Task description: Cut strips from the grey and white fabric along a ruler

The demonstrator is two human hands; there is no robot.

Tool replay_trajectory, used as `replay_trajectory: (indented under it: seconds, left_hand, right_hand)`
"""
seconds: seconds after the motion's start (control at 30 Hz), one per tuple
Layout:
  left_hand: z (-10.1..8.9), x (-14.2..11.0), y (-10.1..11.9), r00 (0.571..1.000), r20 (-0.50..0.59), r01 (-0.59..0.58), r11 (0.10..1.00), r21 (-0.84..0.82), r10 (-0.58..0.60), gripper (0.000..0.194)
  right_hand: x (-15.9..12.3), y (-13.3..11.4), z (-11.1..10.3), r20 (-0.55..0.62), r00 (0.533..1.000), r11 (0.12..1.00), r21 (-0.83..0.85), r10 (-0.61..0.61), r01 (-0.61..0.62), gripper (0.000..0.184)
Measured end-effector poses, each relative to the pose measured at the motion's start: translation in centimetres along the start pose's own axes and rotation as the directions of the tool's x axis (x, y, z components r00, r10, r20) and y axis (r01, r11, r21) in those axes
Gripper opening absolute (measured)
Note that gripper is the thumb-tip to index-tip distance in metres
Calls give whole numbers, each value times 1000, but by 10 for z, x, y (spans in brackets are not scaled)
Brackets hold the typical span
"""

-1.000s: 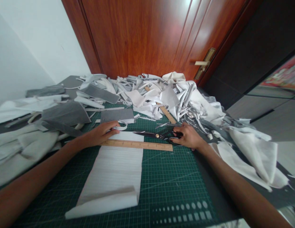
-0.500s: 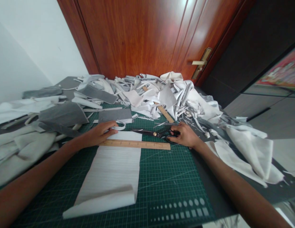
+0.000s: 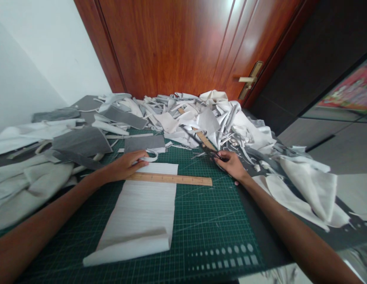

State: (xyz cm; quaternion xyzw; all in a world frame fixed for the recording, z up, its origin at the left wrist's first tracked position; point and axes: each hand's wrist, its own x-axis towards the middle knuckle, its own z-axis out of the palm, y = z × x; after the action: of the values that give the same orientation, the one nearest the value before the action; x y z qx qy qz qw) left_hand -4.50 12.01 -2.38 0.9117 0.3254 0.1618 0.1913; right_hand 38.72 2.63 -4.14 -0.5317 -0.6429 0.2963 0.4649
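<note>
A white striped piece of fabric [image 3: 142, 209] lies on the green cutting mat [image 3: 213, 221], its near end rolled over. Across its upper part rests a wooden ruler [image 3: 171, 179]. At the fabric's far left corner my left hand [image 3: 128, 163] is closed on a narrow white strip [image 3: 152, 156] that curls out past the fingertips. My right hand [image 3: 232, 163] grips the handles of black scissors [image 3: 205, 146] by the mat's right edge. The blades point up and left, toward the scraps, away from the fabric.
White and grey fabric scraps [image 3: 207, 118] are heaped along the back, with a second wooden ruler [image 3: 205, 140] partly under them. Grey cloth [image 3: 82, 142] lies at left, white cloth [image 3: 307, 189] at right. A wooden door [image 3: 171, 47] stands behind.
The scissors have swung away from the fabric's far edge, their blades turning from leftward to up and left. My left hand stays in place with the strip.
</note>
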Motion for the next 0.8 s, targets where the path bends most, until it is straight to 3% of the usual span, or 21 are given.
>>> replay_trajectory:
  seconds: [0.13,0.33,0.43,0.57,0.8]
  left_hand:
    - [0,0,3,1000,18,-6,1000,-6,6,39]
    - [-1,0,6,1000,25,4,1000,-23,-3,37]
    - [-1,0,5,999,34,12,999,-30,-11,37]
    - [-3,0,8,998,47,35,999,-29,-33,36]
    - [-3,2,14,995,63,74,997,-35,-72,35]
  right_hand:
    - [6,2,-2,-75,997,980,197,32,-17,68]
    - [7,-4,-7,-87,995,920,392,38,-1,68]
    - [6,-2,-9,-139,987,927,373,85,-27,72]
    - [6,7,-11,-72,991,948,307,111,-84,75]
    - [6,8,-10,-52,999,982,186,-8,17,75]
